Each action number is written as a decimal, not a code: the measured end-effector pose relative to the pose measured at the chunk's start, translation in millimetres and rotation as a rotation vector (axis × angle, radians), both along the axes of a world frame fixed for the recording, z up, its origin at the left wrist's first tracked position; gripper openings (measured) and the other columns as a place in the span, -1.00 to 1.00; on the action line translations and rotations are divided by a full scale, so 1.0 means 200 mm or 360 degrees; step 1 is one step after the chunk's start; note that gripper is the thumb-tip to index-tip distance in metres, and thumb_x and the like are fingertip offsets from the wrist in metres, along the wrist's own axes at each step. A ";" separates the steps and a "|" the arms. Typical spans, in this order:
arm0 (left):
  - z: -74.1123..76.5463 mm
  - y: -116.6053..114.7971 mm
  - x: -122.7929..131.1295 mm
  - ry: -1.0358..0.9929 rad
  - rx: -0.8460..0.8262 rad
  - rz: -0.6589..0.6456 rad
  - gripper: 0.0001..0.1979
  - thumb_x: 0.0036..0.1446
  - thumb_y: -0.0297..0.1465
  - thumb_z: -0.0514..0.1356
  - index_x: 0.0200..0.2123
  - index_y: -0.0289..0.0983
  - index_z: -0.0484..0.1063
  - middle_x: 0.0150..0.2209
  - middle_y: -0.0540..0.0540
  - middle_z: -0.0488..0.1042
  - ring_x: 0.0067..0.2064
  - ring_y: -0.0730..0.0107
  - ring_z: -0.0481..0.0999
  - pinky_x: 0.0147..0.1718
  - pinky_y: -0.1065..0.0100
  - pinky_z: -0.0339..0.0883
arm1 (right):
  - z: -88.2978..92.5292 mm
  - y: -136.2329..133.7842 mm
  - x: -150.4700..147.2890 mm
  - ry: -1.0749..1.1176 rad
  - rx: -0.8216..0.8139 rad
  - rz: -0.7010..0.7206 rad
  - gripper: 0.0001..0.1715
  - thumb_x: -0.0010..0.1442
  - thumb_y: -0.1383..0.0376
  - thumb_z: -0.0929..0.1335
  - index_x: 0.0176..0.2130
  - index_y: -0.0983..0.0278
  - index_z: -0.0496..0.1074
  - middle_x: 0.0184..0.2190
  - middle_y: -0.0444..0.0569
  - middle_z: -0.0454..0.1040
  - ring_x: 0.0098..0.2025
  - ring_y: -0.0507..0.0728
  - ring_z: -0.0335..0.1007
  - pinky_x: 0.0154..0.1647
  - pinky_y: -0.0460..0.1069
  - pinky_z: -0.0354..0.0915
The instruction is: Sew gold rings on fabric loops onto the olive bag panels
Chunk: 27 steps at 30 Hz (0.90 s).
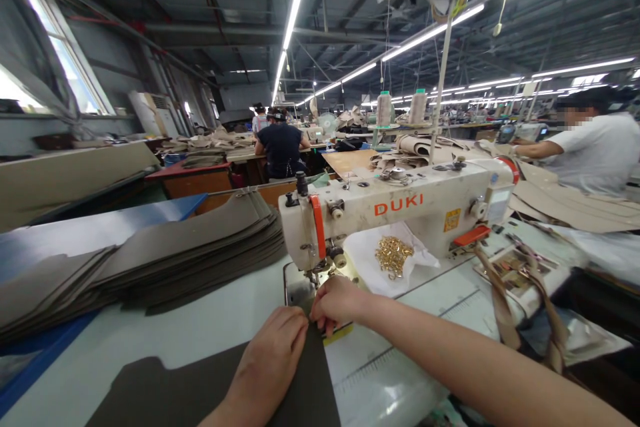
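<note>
A dark grey-brown panel of sheet material lies on the sewing machine table, its far edge close to the needle area. My left hand rests on this panel, fingers pressed together at its edge. Just beside it, my right hand is closed in a pinch right in front of the presser foot; what its fingertips hold is hidden. The white sewing machine stands across the table beyond both hands. Behind the right hand, a heap of small gold metal pieces lies on a white sheet.
A thick stack of similar panels sits on the left. Scissors and small items fill a tray on the right, with brown straps hanging over it. Thread cones stand behind the machine. Other people work farther back.
</note>
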<state>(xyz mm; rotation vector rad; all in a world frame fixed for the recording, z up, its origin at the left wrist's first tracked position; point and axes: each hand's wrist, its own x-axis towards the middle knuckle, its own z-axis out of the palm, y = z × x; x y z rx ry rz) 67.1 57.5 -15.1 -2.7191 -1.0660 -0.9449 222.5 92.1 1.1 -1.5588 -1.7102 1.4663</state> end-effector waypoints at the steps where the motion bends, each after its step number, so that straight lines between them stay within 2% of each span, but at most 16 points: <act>1: -0.01 0.00 0.00 0.0006 0.0011 0.0002 -0.75 0.15 -0.52 -0.03 -0.45 -0.24 0.41 -0.43 -0.08 0.50 -0.35 0.28 0.51 -0.32 0.27 0.45 | 0.00 0.00 0.00 -0.0032 0.0009 0.0020 -0.76 -0.09 0.42 0.35 -0.71 0.27 0.31 -0.82 -0.20 0.33 -0.77 -0.01 0.31 -0.77 -0.19 0.21; 5: -0.01 0.01 0.01 0.0026 0.0030 -0.0009 -0.75 0.14 -0.54 -0.04 -0.48 -0.25 0.36 -0.45 -0.08 0.47 -0.38 0.29 0.50 -0.36 0.27 0.44 | 0.02 0.02 0.00 -0.0180 0.0091 0.0106 -0.74 -0.06 0.46 0.34 -0.70 0.30 0.30 -0.77 -0.17 0.38 -0.76 0.00 0.33 -0.73 -0.17 0.25; 9: 0.00 0.02 0.03 0.0089 0.0014 -0.0018 -0.76 0.11 -0.57 -0.03 -0.49 -0.26 0.34 -0.47 -0.10 0.46 -0.39 0.27 0.50 -0.37 0.26 0.44 | 0.04 -0.02 0.03 -0.0330 0.0313 0.0144 -0.81 0.00 0.43 0.34 -0.61 0.32 0.37 -0.71 -0.17 0.42 -0.68 0.01 0.38 -0.66 -0.17 0.26; 13: -0.01 0.03 0.03 0.0087 0.0004 -0.0026 -0.78 0.10 -0.58 -0.02 -0.47 -0.26 0.34 -0.45 -0.09 0.47 -0.38 0.27 0.50 -0.36 0.25 0.44 | 0.03 -0.15 0.11 -0.0503 0.0714 0.0129 -0.89 0.09 0.40 0.32 -0.40 0.32 0.46 -0.46 -0.06 0.52 -0.40 0.10 0.46 -0.41 -0.09 0.29; 16: -0.01 0.03 0.02 0.0071 -0.0023 -0.0029 -0.79 0.11 -0.57 -0.01 -0.46 -0.26 0.35 -0.44 -0.09 0.47 -0.37 0.27 0.50 -0.35 0.25 0.44 | 0.02 -0.27 0.21 -0.0595 0.1023 0.0306 -0.87 0.14 0.42 0.30 -0.34 0.30 0.47 -0.29 -0.01 0.51 -0.21 0.14 0.39 -0.19 -0.02 0.23; 19: -0.01 0.03 0.02 0.0063 -0.0040 -0.0022 -0.79 0.09 -0.58 -0.01 -0.47 -0.26 0.35 -0.45 -0.08 0.46 -0.38 0.28 0.49 -0.36 0.26 0.43 | 0.01 -0.36 0.29 -0.0881 0.1579 0.0774 -0.85 0.22 0.40 0.28 -0.27 0.32 0.45 -0.30 0.01 0.46 -0.23 0.14 0.32 -0.22 -0.01 0.21; 21: -0.01 0.03 0.02 0.0050 -0.0050 -0.0033 -0.79 0.09 -0.58 0.00 -0.47 -0.26 0.35 -0.45 -0.07 0.46 -0.39 0.30 0.49 -0.37 0.28 0.42 | 0.00 -0.39 0.32 -0.1038 0.1870 0.0973 -0.84 0.26 0.36 0.28 -0.16 0.32 0.42 -0.31 -0.01 0.44 -0.26 0.13 0.28 -0.27 -0.02 0.21; 24: -0.01 0.03 0.01 0.0015 -0.0033 -0.0070 -0.80 0.07 -0.58 0.01 -0.48 -0.25 0.35 -0.46 -0.05 0.47 -0.40 0.32 0.49 -0.38 0.31 0.42 | -0.02 -0.39 0.30 -0.1113 0.1996 0.0985 -0.82 0.26 0.34 0.29 -0.11 0.31 0.38 -0.30 -0.05 0.43 -0.24 0.13 0.26 -0.28 -0.01 0.20; 27: -0.01 0.04 0.01 0.0009 -0.0015 -0.0076 -0.80 0.07 -0.58 0.02 -0.47 -0.25 0.36 -0.47 -0.04 0.47 -0.40 0.32 0.50 -0.39 0.32 0.43 | -0.05 -0.35 0.25 -0.1098 0.2027 0.0887 -0.84 0.28 0.26 0.27 -0.22 0.29 0.39 -0.33 -0.07 0.44 -0.25 0.13 0.26 -0.25 0.00 0.21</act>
